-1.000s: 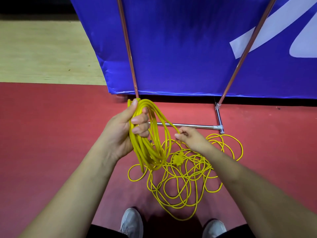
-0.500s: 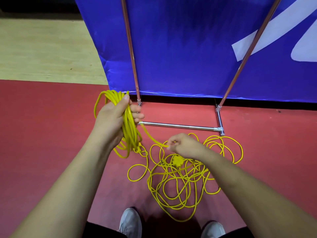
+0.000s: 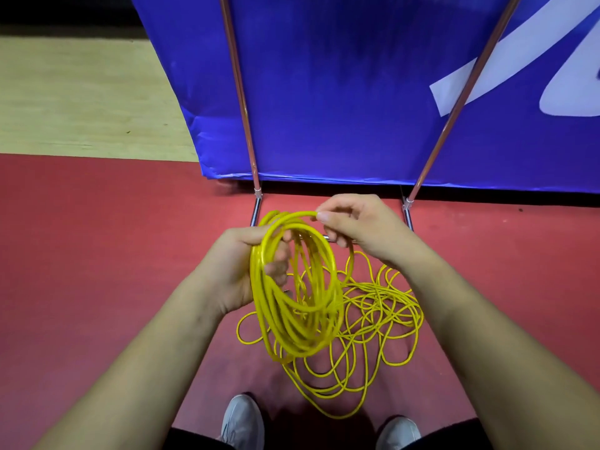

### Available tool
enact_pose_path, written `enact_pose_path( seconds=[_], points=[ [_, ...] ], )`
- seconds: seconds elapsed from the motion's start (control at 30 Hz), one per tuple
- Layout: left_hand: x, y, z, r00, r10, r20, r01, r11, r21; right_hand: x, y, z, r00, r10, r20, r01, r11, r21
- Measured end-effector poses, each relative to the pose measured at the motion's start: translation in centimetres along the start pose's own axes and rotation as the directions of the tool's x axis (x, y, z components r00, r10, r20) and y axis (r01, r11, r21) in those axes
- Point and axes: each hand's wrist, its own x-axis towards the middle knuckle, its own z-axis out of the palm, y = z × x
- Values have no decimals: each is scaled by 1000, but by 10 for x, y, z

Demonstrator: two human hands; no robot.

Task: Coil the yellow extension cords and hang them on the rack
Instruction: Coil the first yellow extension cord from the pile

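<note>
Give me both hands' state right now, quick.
Left hand: closed around the coiled yellow cord, holding the loops.
Right hand: pinching a strand of the same cord at the top of the coil.

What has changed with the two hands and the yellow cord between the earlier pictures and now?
The right hand rose from the loose cord on the floor and now pinches a strand at the top of the coil, laying on a new loop. The left hand swung the coil back toward the middle; its grip on it is unchanged. The rack, the blue banner and both shoes stayed put.
</note>
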Motion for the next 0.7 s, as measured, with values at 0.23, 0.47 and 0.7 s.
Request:
enact_pose_path(
  seconds=[0.23, 0.47, 0.7],
  points=[
    [6, 1, -3, 997, 41, 58, -39, 998, -50, -11, 68, -22, 968, 203, 149, -196, 979, -65],
    [-1, 4, -10, 990, -89, -110, 103, 987, 122, -3, 62, -26, 990, 130, -46, -134, 987, -92],
    [-1, -6, -5, 988, -137, -68, 148, 965, 216, 1, 19, 4, 981, -80, 179, 125, 957, -262]
  ],
)
